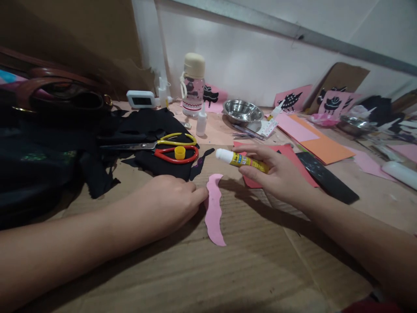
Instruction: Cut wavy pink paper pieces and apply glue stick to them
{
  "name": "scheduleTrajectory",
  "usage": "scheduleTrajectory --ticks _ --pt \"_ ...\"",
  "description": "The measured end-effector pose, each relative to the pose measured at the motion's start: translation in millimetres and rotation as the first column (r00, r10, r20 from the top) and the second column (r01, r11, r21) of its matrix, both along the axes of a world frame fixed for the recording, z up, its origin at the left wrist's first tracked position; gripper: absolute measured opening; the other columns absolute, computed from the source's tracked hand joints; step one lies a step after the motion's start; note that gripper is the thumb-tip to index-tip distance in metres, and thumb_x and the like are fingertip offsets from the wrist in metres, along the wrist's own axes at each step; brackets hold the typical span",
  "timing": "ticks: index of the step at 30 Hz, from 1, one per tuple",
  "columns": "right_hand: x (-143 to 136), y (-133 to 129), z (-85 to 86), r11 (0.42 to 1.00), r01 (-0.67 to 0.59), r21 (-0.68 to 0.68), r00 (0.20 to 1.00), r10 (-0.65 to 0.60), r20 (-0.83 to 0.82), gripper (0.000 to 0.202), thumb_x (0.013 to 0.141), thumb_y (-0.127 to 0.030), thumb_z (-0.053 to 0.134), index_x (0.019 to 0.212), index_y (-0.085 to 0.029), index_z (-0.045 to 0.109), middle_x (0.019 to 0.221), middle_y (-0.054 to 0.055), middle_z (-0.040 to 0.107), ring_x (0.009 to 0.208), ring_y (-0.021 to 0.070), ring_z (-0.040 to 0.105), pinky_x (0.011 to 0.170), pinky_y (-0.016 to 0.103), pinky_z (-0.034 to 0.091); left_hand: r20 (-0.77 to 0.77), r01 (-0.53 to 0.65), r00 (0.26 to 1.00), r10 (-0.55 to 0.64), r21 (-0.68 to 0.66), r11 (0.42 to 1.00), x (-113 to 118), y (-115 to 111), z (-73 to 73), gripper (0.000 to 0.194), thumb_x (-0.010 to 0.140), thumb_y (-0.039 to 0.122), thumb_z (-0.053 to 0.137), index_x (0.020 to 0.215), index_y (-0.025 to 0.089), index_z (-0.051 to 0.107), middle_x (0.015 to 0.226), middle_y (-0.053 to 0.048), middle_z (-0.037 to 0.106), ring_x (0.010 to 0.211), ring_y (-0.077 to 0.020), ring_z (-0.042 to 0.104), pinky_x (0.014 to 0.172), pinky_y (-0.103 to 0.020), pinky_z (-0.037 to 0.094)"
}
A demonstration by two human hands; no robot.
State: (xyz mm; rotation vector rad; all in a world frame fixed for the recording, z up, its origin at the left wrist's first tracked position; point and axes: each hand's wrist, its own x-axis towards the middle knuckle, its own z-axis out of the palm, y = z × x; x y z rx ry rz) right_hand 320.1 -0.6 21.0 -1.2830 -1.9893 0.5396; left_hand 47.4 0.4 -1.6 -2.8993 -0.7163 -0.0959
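A wavy-edged pink paper strip (215,213) lies on the corrugated cardboard (254,269) in front of me. My left hand (176,198) is closed at its left edge, with the fingertips on the paper. My right hand (270,169) grips a yellow glue stick (243,161), uncapped, its white tip pointing left above the top of the strip. The yellow cap (180,152) rests by the handles of the scissors (163,148), which have one red and one yellow handle and lie on black fabric (140,130).
Behind stand a cream-lidded bottle (193,87), a small squeeze bottle (201,121) and a metal bowl (243,112). Red paper (293,163), orange paper (329,148) and a black strip (327,177) lie to the right. A bag (61,91) is at the left.
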Motion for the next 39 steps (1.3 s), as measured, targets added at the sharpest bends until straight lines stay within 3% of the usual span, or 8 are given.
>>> scheduleTrajectory --ticks 2,6,11,17,26,31,34,39 --pt "0 -2 5.6 1.000 0.019 -0.002 1.000 -0.019 0.023 0.025 0.091 -0.037 0.072 0.115 -0.029 0.075 0.120 0.007 0.077 0.113 0.0350 0.070 0.092 0.051 0.059 -0.016 0.009 1.000 -0.009 0.016 1.000 -1 0 -1.8 0.022 0.100 0.008 0.044 0.108 0.015 0.064 0.074 -0.001 0.068 0.060 -0.0202 0.064 0.054 -0.030 0.038" --pt "-4 -9 11.0 0.998 -0.006 -0.069 0.999 0.010 0.052 0.016 0.088 -0.037 0.072 0.098 -0.027 0.079 0.093 0.004 0.080 0.080 0.0265 0.075 0.073 0.041 0.061 -0.010 0.055 0.998 -0.054 0.066 0.996 -2 -3 0.4 0.022 0.094 0.004 0.046 0.101 0.016 0.063 0.071 -0.001 0.064 0.055 -0.0206 0.058 0.050 -0.032 0.031" --pt "-9 -13 9.6 0.990 -0.050 -0.131 0.992 0.065 0.110 0.013 0.089 -0.036 0.070 0.089 -0.026 0.077 0.082 0.002 0.079 0.069 0.0207 0.071 0.060 0.031 0.056 0.029 0.091 0.995 -0.094 0.090 0.992 -2 -12 11.1 0.027 0.093 0.000 0.041 0.097 0.015 0.062 0.070 0.000 0.062 0.056 -0.0176 0.053 0.054 -0.029 0.033" --pt "-11 -12 9.1 0.986 -0.057 -0.157 0.985 0.082 0.152 0.014 0.089 -0.034 0.067 0.081 -0.025 0.074 0.075 0.001 0.077 0.065 0.0192 0.069 0.059 0.029 0.052 0.032 0.123 0.992 -0.122 -0.033 0.992 -1 -22 16.3 0.037 0.092 -0.004 0.035 0.104 0.014 0.065 0.079 -0.003 0.068 0.059 -0.0198 0.058 0.056 -0.031 0.040" --pt "-14 -7 1.8 0.984 -0.037 -0.175 0.985 0.065 0.158 0.019 0.090 -0.040 0.064 0.082 -0.024 0.072 0.076 0.001 0.077 0.068 0.0205 0.069 0.060 0.030 0.048 -0.052 0.092 0.994 -0.097 -0.080 0.992 3 -23 11.1 0.033 0.088 -0.003 0.045 0.106 0.015 0.066 0.083 -0.004 0.072 0.060 -0.0225 0.064 0.054 -0.032 0.043" --pt "-7 0 -6.1 1.000 -0.010 -0.001 0.963 0.010 0.268 0.019 0.094 -0.040 0.064 0.089 -0.026 0.074 0.082 0.004 0.078 0.072 0.0242 0.070 0.064 0.035 0.046 0.002 0.116 0.993 -0.116 -0.080 0.990 5 -20 12.2 0.031 0.085 -0.002 0.049 0.103 0.014 0.068 0.078 -0.004 0.071 0.056 -0.0218 0.062 0.051 -0.034 0.039" --pt "-6 -1 -4.0 0.994 -0.004 0.106 0.969 -0.023 0.245 0.018 0.096 -0.038 0.062 0.091 -0.025 0.074 0.083 0.004 0.078 0.071 0.0240 0.069 0.064 0.036 0.046 0.020 0.116 0.993 -0.115 -0.078 0.990 5 -20 12.2 0.028 0.086 -0.002 0.051 0.100 0.015 0.067 0.076 -0.003 0.071 0.055 -0.0210 0.061 0.051 -0.033 0.037" --pt "-13 -9 6.0 0.999 -0.024 -0.032 0.980 0.030 0.198 0.018 0.092 -0.032 0.062 0.079 -0.024 0.072 0.069 0.000 0.072 0.058 0.0181 0.063 0.055 0.030 0.043 -0.036 0.115 0.992 -0.118 -0.073 0.991 4 -22 13.6 0.030 0.088 -0.002 0.047 0.103 0.014 0.067 0.080 -0.005 0.072 0.058 -0.0213 0.062 0.053 -0.033 0.037"
